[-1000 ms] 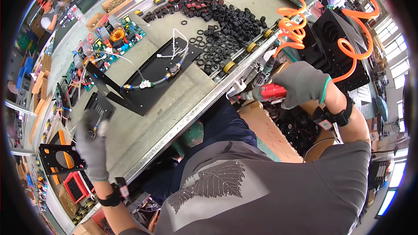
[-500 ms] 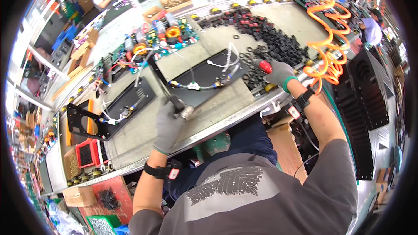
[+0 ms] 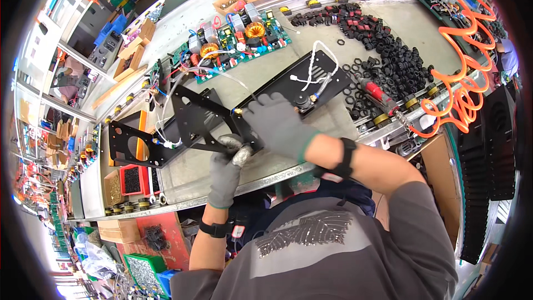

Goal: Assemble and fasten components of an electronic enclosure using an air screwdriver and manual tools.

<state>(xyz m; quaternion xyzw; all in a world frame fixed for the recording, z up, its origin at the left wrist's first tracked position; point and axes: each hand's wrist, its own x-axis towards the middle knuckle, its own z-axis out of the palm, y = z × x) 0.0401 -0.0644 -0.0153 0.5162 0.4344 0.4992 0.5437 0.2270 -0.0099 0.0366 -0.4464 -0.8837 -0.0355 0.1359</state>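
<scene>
A long black metal panel (image 3: 277, 86) with an upright, cut-out end plate (image 3: 195, 112) lies slantwise on the bench before me. My left hand (image 3: 225, 180), in a grey glove with silver wrapping on a digit, is closed on the panel's near lower corner. My gloved right hand (image 3: 280, 125) reaches across the panel, fingers bent over it beside a brass-and-blue fitting (image 3: 237, 111); its fingertips are partly hidden. White wires (image 3: 322, 64) rise from the panel's far end. A red power screwdriver (image 3: 377, 91) rests among black rings, out of my hands.
A second black panel (image 3: 133, 143) stands left. Behind are green circuit boards with copper coils (image 3: 254, 30). Black rings and nuts (image 3: 383, 50) are heaped at right, beside an orange coiled hose (image 3: 466, 33). A red bin (image 3: 133, 180) sits at the bench's left end.
My right hand has let go of the red screwdriver and moved left onto the black panel. The panel's end plate now appears raised and turned toward me. The whole view has shifted.
</scene>
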